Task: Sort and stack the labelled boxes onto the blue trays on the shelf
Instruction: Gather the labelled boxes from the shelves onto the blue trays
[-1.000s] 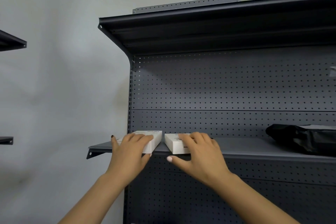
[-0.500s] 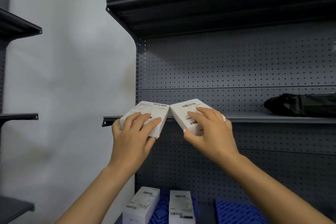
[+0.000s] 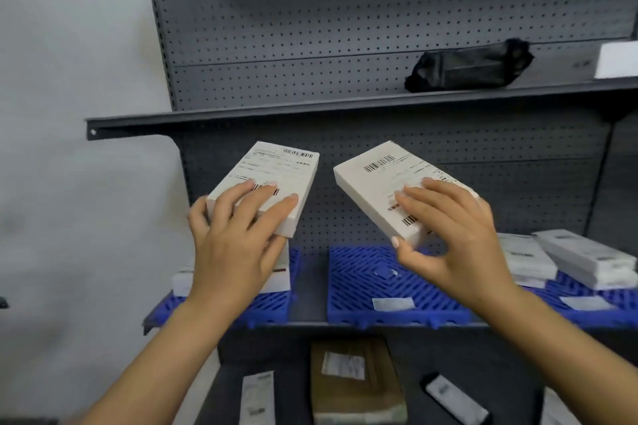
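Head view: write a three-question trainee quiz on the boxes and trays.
1. True or false: each hand holds a white box.
2. Which blue tray has no box on it? A) left B) middle C) right
3. Fill in: the black bag lies on the shelf ___ the trays.

Key:
1. True: left hand holds the left box, right hand the right box.
2. B: the middle tray carries only paper slips; the left tray and right tray carry boxes.
3. above: black bag.
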The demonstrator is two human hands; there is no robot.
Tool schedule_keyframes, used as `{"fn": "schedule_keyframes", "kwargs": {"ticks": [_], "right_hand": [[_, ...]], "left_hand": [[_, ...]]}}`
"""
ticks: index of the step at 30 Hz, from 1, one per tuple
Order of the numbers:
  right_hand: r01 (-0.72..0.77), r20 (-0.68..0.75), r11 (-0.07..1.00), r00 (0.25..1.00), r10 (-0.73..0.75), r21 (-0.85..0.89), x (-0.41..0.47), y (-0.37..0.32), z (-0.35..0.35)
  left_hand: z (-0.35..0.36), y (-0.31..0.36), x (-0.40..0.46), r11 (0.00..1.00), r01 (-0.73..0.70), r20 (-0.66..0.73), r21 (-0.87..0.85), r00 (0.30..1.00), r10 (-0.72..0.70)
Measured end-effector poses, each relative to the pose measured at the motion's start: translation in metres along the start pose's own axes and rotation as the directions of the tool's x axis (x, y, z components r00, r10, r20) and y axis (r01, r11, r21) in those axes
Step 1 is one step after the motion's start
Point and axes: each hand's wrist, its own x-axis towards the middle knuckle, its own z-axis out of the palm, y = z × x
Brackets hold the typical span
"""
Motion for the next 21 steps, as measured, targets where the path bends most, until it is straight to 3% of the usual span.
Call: {"fn": "schedule_keyframes", "kwargs": {"ticks": [12,21], "right_hand": [[-0.245,0.098,0.957,0.96,0.262,-0.159,-0.134,0.083,-0.093],[-0.376,0.064,0.882,0.91,0.409,-0.285,-0.19,0.148,-0.119]], "left_hand": [[0.056,0.165,-0.027,0.962,0.015,0.204,-0.272,0.978,0.042],[0.116,0.248,-0.015,0.901,-0.021,0.164,-0.433,0.981,0.102]]}}
